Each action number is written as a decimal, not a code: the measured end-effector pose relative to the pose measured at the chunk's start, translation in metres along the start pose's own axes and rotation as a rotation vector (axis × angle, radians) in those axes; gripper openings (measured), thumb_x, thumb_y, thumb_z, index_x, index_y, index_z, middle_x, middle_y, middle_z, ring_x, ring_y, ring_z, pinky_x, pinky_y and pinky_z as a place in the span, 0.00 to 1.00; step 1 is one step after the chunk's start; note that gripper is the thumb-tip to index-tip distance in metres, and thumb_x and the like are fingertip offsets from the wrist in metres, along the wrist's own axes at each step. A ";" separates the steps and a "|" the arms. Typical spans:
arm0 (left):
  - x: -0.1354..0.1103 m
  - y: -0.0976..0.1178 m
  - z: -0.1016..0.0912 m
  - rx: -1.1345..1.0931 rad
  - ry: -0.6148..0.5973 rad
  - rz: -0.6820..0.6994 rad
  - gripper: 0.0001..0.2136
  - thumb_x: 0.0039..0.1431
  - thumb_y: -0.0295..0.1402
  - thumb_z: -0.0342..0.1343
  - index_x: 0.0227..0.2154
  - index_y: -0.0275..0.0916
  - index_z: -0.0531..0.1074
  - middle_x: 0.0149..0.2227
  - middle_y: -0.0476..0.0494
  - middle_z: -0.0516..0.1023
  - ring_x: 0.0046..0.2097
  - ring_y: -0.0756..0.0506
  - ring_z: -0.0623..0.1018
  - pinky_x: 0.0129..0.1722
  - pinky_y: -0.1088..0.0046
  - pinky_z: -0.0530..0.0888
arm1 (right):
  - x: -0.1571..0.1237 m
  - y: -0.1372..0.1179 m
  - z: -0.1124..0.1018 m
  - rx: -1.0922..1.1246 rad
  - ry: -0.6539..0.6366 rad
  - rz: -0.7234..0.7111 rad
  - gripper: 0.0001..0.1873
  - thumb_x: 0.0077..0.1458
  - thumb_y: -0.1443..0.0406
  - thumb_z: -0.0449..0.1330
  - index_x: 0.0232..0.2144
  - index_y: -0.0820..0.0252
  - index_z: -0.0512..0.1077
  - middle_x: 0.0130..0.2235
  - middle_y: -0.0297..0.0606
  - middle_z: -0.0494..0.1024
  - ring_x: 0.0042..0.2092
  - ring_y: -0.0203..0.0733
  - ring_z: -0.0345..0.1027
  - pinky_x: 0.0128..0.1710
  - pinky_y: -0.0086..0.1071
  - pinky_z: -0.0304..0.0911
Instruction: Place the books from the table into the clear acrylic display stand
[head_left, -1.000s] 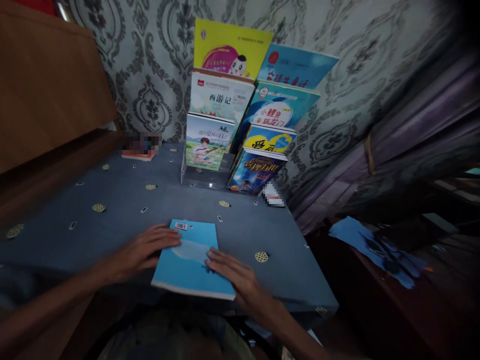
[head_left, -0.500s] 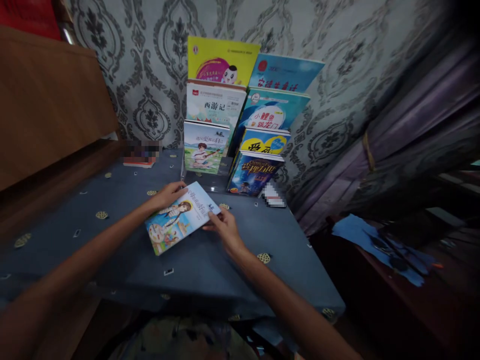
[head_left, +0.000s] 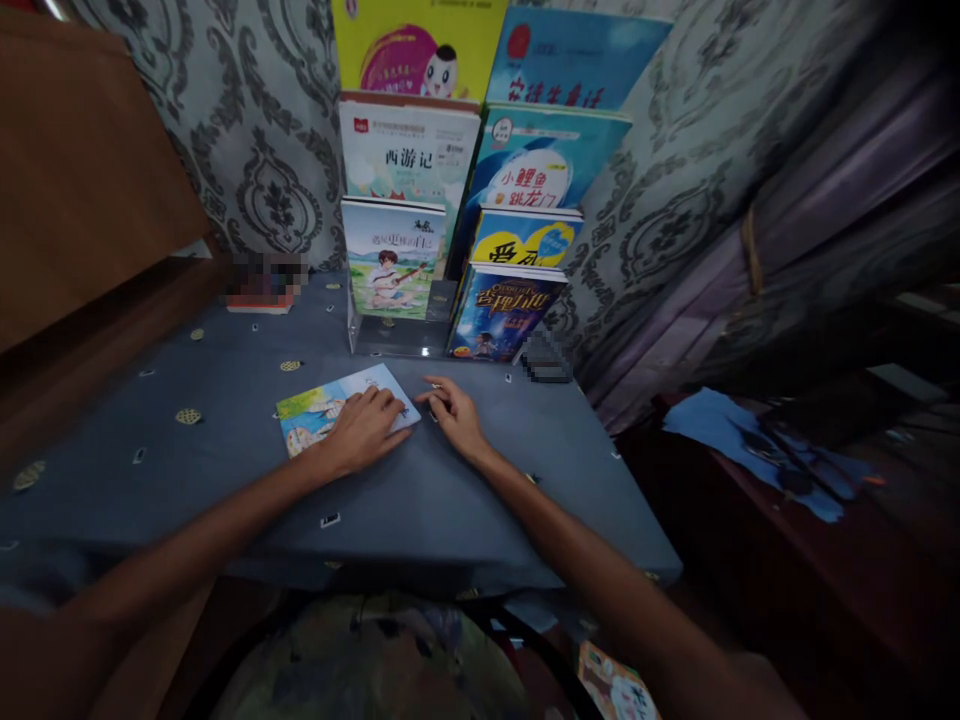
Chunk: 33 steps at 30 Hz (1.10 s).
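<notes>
A thin picture book (head_left: pixel 319 410) lies face up on the blue-grey tablecloth (head_left: pixel 240 470). My left hand (head_left: pixel 365 428) rests flat on its right half, fingers spread. My right hand (head_left: pixel 454 415) lies on the cloth just right of the book's corner, fingers loosely curled and apart, holding nothing. Behind them a clear tiered stand (head_left: pixel 390 335) holds several upright books, with a guitar-player cover (head_left: pixel 390 258) lowest at the left and a dark blue cover (head_left: pixel 502 315) lowest at the right.
A small red-edged item (head_left: pixel 259 300) sits at the table's far left. A wooden panel (head_left: pixel 82 190) rises on the left. Purple curtains (head_left: pixel 817 230) hang on the right, above a dark surface with blue paper (head_left: pixel 742 440). Patterned wallpaper backs the stand.
The book was flipped from its blue back cover to its picture side, moved toward the stand and laid flat. My left hand now presses on it; my right hand has let go.
</notes>
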<state>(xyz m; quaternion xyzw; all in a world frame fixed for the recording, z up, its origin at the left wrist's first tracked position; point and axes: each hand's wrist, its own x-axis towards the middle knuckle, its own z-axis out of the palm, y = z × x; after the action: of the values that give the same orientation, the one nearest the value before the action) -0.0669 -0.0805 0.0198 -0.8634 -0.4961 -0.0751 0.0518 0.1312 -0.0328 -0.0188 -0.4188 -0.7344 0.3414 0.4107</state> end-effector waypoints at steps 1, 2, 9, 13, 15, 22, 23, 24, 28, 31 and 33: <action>-0.002 0.007 -0.001 0.039 -0.008 -0.005 0.15 0.67 0.42 0.54 0.48 0.36 0.72 0.47 0.35 0.75 0.51 0.36 0.72 0.49 0.58 0.70 | 0.000 0.001 0.000 0.025 0.007 -0.003 0.20 0.62 0.62 0.50 0.54 0.60 0.68 0.40 0.42 0.84 0.38 0.45 0.76 0.41 0.38 0.68; -0.003 0.012 -0.002 0.077 -0.018 -0.014 0.15 0.67 0.42 0.54 0.48 0.35 0.72 0.47 0.35 0.75 0.51 0.35 0.72 0.50 0.58 0.70 | 0.000 0.003 0.000 0.049 0.012 -0.007 0.19 0.62 0.62 0.50 0.54 0.60 0.68 0.40 0.42 0.84 0.38 0.45 0.76 0.42 0.38 0.68; 0.002 0.021 -0.008 0.192 -0.111 -0.030 0.12 0.70 0.34 0.49 0.44 0.34 0.75 0.44 0.34 0.79 0.49 0.36 0.75 0.47 0.58 0.72 | -0.007 0.005 -0.001 0.163 -0.007 -0.037 0.17 0.65 0.59 0.53 0.53 0.56 0.68 0.40 0.41 0.84 0.43 0.45 0.78 0.48 0.40 0.67; 0.002 0.021 -0.004 0.191 -0.097 -0.015 0.12 0.71 0.32 0.48 0.43 0.34 0.76 0.43 0.34 0.80 0.48 0.36 0.76 0.44 0.60 0.72 | -0.009 0.002 -0.002 0.179 -0.025 -0.047 0.17 0.65 0.59 0.52 0.54 0.55 0.68 0.41 0.40 0.84 0.46 0.45 0.78 0.52 0.42 0.67; 0.001 0.021 -0.004 0.185 -0.090 -0.011 0.12 0.71 0.32 0.47 0.42 0.34 0.76 0.42 0.34 0.80 0.48 0.37 0.76 0.43 0.61 0.72 | -0.009 0.002 -0.003 0.180 -0.027 -0.051 0.17 0.65 0.59 0.52 0.54 0.55 0.67 0.41 0.40 0.84 0.47 0.45 0.78 0.52 0.42 0.66; 0.002 0.021 -0.011 0.171 -0.110 -0.021 0.14 0.71 0.31 0.45 0.41 0.34 0.77 0.42 0.34 0.81 0.47 0.36 0.77 0.41 0.61 0.72 | -0.009 0.002 -0.003 0.172 -0.026 -0.065 0.17 0.66 0.60 0.51 0.54 0.57 0.67 0.42 0.42 0.84 0.47 0.44 0.77 0.53 0.42 0.66; 0.002 0.021 -0.012 0.174 -0.117 -0.018 0.14 0.72 0.31 0.45 0.42 0.34 0.77 0.42 0.34 0.81 0.47 0.36 0.78 0.41 0.61 0.72 | -0.010 0.002 -0.003 0.171 -0.025 -0.062 0.17 0.66 0.59 0.51 0.55 0.57 0.67 0.42 0.42 0.84 0.47 0.44 0.77 0.53 0.42 0.66; 0.002 0.022 -0.013 0.177 -0.121 -0.014 0.14 0.72 0.31 0.44 0.42 0.34 0.77 0.42 0.34 0.81 0.47 0.36 0.78 0.41 0.61 0.72 | -0.010 0.002 -0.003 0.173 -0.024 -0.059 0.18 0.66 0.59 0.51 0.55 0.57 0.67 0.42 0.42 0.84 0.48 0.44 0.77 0.53 0.42 0.66; 0.003 0.021 -0.013 0.183 -0.124 -0.012 0.14 0.71 0.30 0.44 0.42 0.34 0.76 0.41 0.34 0.81 0.47 0.37 0.78 0.40 0.62 0.73 | -0.010 0.002 -0.003 0.185 -0.027 -0.061 0.18 0.66 0.57 0.51 0.55 0.57 0.67 0.43 0.42 0.84 0.47 0.45 0.77 0.52 0.42 0.67; 0.003 0.021 -0.013 0.191 -0.129 -0.008 0.14 0.71 0.30 0.44 0.42 0.34 0.76 0.41 0.34 0.80 0.46 0.37 0.78 0.40 0.61 0.73 | -0.010 0.002 -0.004 0.187 -0.027 -0.063 0.19 0.66 0.56 0.52 0.54 0.56 0.67 0.43 0.42 0.84 0.47 0.45 0.77 0.52 0.43 0.66; 0.003 0.020 -0.013 0.190 -0.127 -0.004 0.14 0.71 0.29 0.44 0.41 0.33 0.76 0.40 0.34 0.80 0.46 0.36 0.78 0.39 0.61 0.73 | -0.010 0.001 -0.004 0.190 -0.028 -0.058 0.19 0.66 0.55 0.52 0.54 0.56 0.67 0.42 0.42 0.84 0.47 0.46 0.77 0.52 0.43 0.66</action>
<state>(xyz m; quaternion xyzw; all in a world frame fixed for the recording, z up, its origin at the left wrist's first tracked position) -0.0490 -0.0905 0.0331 -0.8567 -0.5050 0.0271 0.1019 0.1384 -0.0403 -0.0212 -0.3518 -0.7162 0.4032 0.4480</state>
